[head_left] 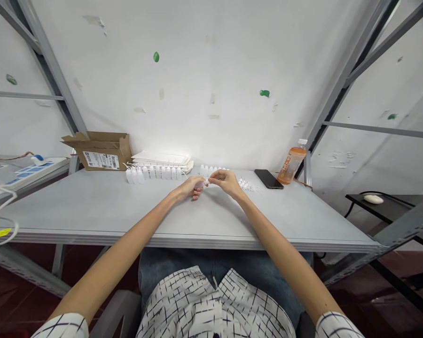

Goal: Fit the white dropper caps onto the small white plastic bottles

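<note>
Above the middle of the table, my left hand (pixel 192 187) is closed around a small whitish plastic bottle (pixel 200 184), lying tilted in the fingers. From the right, my right hand (pixel 225 181) pinches the narrow white top of that bottle; the fingers partly hide it. Behind and left of my hands stands a row of small white bottles (pixel 162 173), with thin tips pointing up. Several more white bottles (pixel 211 170) stand just behind my hands. A loose pile of small white pieces (pixel 246 185) lies beside my right hand, too small to make out clearly.
An open cardboard box (pixel 107 152) and a stack of white packets (pixel 158 158) are at the back left. At the back right are a black phone (pixel 269 179) and an orange drink bottle (pixel 292 163). Grey metal posts frame the table (pixel 102 211), against a white wall.
</note>
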Demonstrator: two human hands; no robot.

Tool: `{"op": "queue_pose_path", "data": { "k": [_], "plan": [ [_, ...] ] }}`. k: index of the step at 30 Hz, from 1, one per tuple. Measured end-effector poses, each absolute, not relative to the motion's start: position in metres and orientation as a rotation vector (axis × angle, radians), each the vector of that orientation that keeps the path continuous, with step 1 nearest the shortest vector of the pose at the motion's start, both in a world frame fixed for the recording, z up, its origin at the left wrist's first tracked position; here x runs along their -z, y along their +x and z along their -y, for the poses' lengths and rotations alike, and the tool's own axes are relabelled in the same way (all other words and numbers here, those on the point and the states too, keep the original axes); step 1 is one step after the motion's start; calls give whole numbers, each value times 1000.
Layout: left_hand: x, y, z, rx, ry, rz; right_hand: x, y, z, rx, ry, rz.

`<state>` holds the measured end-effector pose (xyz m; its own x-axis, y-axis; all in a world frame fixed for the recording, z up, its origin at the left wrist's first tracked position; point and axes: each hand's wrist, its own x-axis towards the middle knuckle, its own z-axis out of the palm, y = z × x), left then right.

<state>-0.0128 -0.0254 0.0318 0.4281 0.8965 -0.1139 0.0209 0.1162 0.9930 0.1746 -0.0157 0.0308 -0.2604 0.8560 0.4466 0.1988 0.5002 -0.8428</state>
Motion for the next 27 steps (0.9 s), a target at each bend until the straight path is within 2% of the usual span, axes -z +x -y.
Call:
{"op": "queue_pose_path", "data": {
  "k": [27],
  "plan": [
    [-37,-11,33,-816,1324,-1002,-23,172,15,-783,-953,1960]
  ]
}}
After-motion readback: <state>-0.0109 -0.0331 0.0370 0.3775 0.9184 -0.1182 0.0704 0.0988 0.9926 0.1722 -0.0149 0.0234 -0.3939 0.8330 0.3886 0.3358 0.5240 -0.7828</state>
